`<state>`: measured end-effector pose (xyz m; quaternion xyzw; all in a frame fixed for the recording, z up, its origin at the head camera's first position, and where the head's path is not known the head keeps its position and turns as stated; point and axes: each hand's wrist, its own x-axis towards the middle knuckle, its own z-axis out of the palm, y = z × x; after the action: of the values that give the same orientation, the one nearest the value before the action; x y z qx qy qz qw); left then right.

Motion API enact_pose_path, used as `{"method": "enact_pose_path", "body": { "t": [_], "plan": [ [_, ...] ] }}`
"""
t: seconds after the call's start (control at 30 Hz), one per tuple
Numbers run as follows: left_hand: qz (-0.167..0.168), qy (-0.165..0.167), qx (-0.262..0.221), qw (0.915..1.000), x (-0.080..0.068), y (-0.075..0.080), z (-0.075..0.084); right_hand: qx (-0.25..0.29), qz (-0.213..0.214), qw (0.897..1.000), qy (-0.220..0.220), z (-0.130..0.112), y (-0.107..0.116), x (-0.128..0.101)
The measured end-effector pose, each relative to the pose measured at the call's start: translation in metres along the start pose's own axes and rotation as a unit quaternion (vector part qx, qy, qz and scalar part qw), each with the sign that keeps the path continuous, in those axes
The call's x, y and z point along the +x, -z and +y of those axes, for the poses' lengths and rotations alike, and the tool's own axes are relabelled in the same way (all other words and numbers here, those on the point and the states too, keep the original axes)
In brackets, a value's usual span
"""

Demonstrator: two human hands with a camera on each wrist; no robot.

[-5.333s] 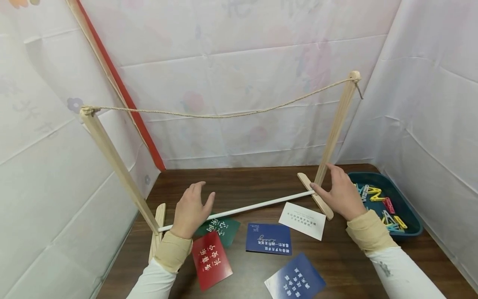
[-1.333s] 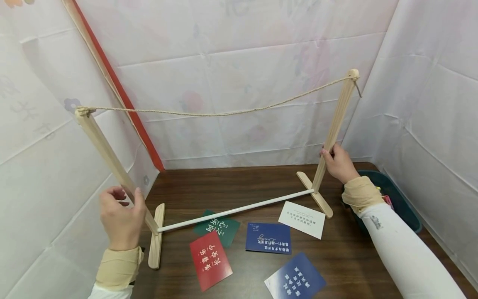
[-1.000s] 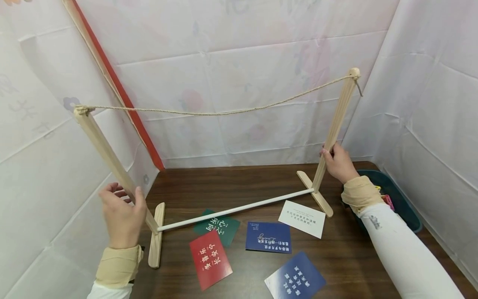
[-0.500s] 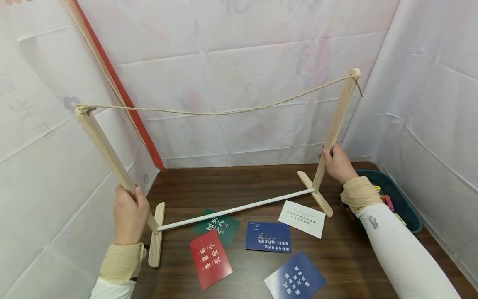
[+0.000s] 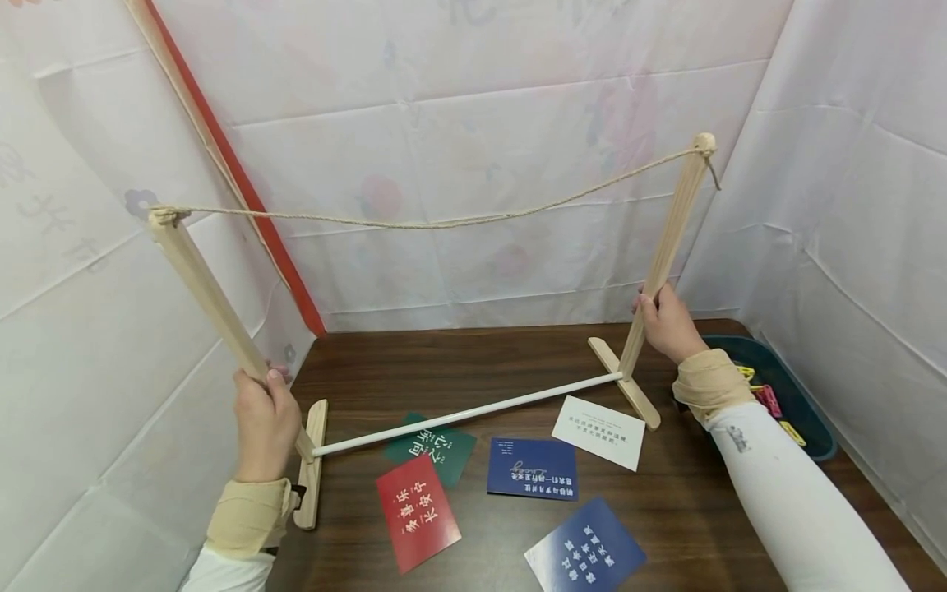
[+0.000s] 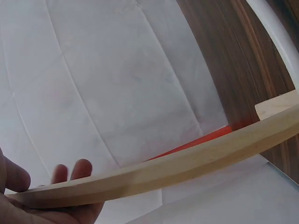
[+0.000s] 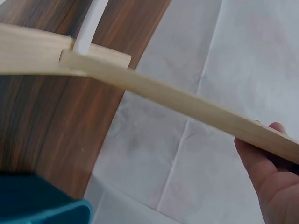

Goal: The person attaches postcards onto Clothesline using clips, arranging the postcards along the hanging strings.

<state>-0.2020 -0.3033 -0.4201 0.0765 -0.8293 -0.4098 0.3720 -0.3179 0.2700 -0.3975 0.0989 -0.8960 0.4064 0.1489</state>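
- My left hand [image 5: 265,421] wraps around the left post [image 5: 210,298], low down near its foot [image 5: 311,464].
- My right hand [image 5: 668,325] grips the right post [image 5: 669,238], about halfway down.
- So both hands hold the stand, 1 hand on each post.
- The stand sits on the table [image 5: 459,362], near the back wall. Its feet look flat on the wood.
- A rope [image 5: 444,222] runs from the top of 1 post to the other. It sags a bit in the middle, and nothing hangs on it.
- A white rod [image 5: 466,413] joins the 2 feet.
- 5 cards [image 5: 531,470] lie flat on the table, in front of the rod.
- The clips [image 5: 769,401] sit in the bin [image 5: 810,427] by my right arm.
- I think the stand is nearly set. The cards and clips are not touched yet.
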Motion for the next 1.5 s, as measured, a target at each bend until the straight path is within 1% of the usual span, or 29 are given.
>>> {"method": "enact_pose_path", "body": {
  "t": [0.17, 0.27, 0.4, 0.53, 0.77, 1.03, 1.27, 1.5],
  "plan": [
    [0.001, -0.002, 0.013, 0.9999, 0.001, -0.002, -0.001, 0.029, -0.002, 1.0, -0.008, 0.0, -0.003, 0.0],
    [0.0, -0.002, 0.007, 1.0, 0.0, -0.003, -0.003, 0.037, 0.009, 0.999, -0.003, 0.002, -0.006, 0.0],
    [0.001, -0.001, -0.015, 0.9999, -0.001, -0.005, -0.004, 0.042, 0.025, 0.999, 0.006, 0.004, -0.01, 0.001],
    [0.004, -0.002, -0.027, 0.9996, -0.001, -0.006, -0.004, 0.043, 0.032, 0.999, 0.007, 0.005, -0.01, 0.0],
    [0.013, -0.016, -0.028, 0.9994, 0.001, -0.011, -0.002, 0.038, 0.039, 0.998, 0.007, 0.005, -0.006, -0.005],
    [0.022, -0.013, -0.024, 0.9994, 0.001, -0.019, -0.002, 0.021, 0.048, 0.999, 0.003, 0.008, -0.001, -0.013],
    [0.017, -0.02, -0.054, 0.9982, 0.003, -0.029, -0.004, 0.007, 0.067, 0.998, -0.01, 0.01, 0.004, -0.023],
    [0.014, -0.031, -0.065, 0.9973, 0.003, -0.038, -0.003, -0.01, 0.083, 0.996, -0.016, 0.014, 0.01, -0.031]
  ]
}}
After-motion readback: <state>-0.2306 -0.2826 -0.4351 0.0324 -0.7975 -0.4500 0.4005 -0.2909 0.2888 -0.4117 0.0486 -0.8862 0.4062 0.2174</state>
